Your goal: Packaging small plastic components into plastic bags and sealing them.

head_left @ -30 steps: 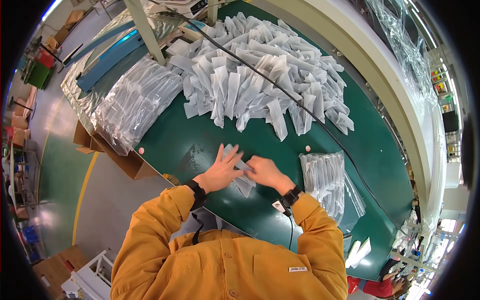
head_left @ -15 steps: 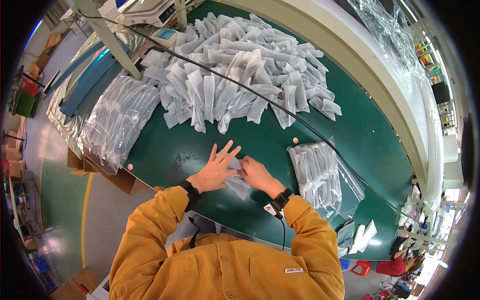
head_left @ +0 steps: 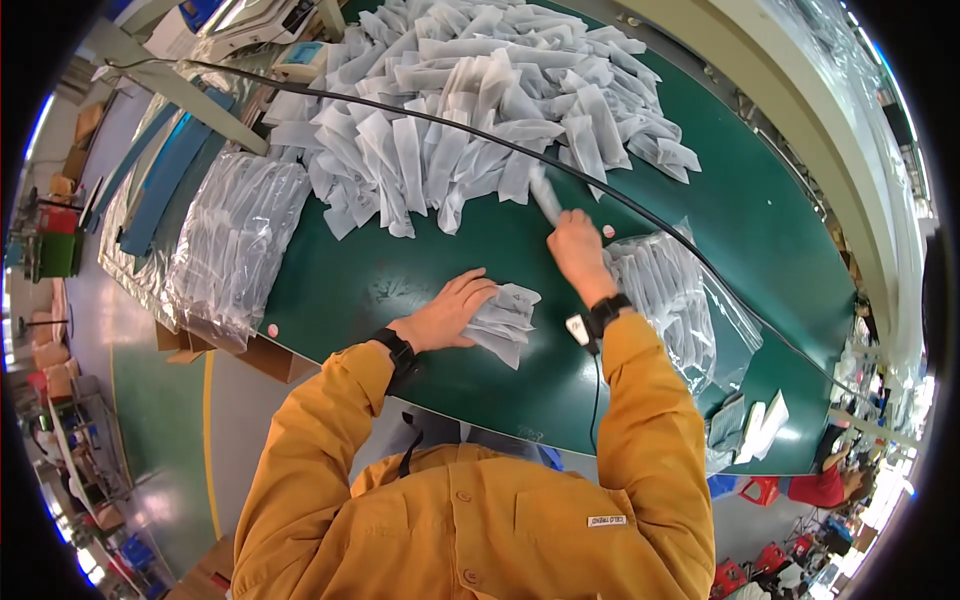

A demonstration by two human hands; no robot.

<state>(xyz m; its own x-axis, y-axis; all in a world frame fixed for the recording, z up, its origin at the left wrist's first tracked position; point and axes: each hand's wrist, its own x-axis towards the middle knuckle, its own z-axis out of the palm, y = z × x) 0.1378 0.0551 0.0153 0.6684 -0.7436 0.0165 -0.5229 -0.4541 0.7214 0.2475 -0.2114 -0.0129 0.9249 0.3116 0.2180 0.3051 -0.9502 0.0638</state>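
Observation:
Just in front of me, several frosted white plastic packets (head_left: 508, 312) lie in a small stack on the green tabletop. My left hand (head_left: 450, 314) grips the stack's left side, fingers together over it. Farther out and to the right, my right hand (head_left: 578, 252) is closed around one long, narrow frosted packet (head_left: 544, 194). That packet looks smeared by motion, and its far end lies close to the large pile of similar packets (head_left: 470, 110) across the back of the table.
Clear bags filled with packets lie at left (head_left: 240, 235) and right (head_left: 665, 290). A black cable (head_left: 450, 125) crosses above the table. Near my right wrist is a small white corded device (head_left: 578, 330). A blue sealer-like bar (head_left: 165, 190) stands at the far left.
My right hand has left the stack beside my left hand and moved away and right; it now holds a packet near the pile. My left hand has shifted slightly right and its fingers have come together.

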